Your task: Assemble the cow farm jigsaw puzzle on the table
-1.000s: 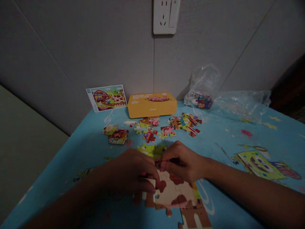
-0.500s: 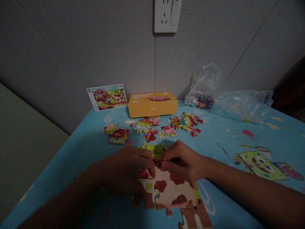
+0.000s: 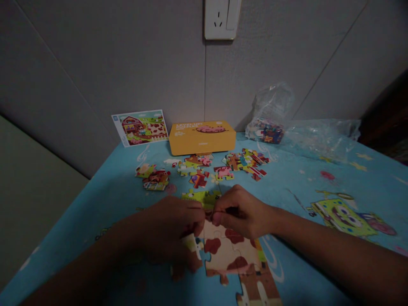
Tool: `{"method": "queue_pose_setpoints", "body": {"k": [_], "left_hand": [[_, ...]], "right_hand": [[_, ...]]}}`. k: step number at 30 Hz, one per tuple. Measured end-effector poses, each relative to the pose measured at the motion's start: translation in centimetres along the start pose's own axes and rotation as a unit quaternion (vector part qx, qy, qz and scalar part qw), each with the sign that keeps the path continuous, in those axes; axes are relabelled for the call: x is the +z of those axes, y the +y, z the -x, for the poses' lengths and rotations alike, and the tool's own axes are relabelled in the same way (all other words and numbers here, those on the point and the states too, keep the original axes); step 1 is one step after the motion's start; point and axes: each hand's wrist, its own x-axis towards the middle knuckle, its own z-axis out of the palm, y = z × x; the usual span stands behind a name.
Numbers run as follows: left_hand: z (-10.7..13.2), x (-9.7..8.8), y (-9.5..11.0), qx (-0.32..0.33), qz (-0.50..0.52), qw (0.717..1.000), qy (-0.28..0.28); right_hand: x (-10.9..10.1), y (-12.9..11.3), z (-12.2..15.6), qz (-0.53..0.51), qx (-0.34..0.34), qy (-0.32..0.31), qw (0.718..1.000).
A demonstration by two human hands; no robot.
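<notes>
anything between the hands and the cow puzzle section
Nothing visible. The left hand and right hand both rest on the cow section, fingertips meeting at its far edge, just short of the green piece.

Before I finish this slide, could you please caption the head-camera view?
A left hand and right hand meet over a partly joined puzzle on a blue tablecloth, yellow box behind.

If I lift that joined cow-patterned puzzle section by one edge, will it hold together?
Probably not: the joined section looks thin and flat, with visible seams, so it would likely sag and split. Sliding it flat on the tablecloth seems safer.
</notes>
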Motion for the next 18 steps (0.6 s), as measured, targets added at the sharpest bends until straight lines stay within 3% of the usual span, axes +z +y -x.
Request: {"method": "queue_pose_setpoints", "body": {"k": [3,6,8,13,18], "left_hand": [[-0.01,0.12,-0.16,-0.052,0.148,0.987,-0.023],[0.15,0.0,-0.23,-0.044,0.25,0.967,0.034],[0.3,-0.19,-0.19,-0.031,0.285,0.956,0.069],[0.32,-0.3,0.2,-0.039,0.369,0.928,0.028],[-0.44,0.1,-0.15,-0.076,0.392,0.915,0.067]], "right_hand": [[-0.07,-0.11,0.02,-0.004,-0.001,0.002,1.0],[-0.11,-0.32,0.02,-0.01,0.001,0.003,1.0],[-0.17,-0.49,0.01,-0.02,0.009,0.01,1.0],[-0.4,-0.74,-0.07,-0.047,0.029,0.043,0.998],[-0.47,-0.5,0.09,-0.068,0.012,0.04,0.997]]}}
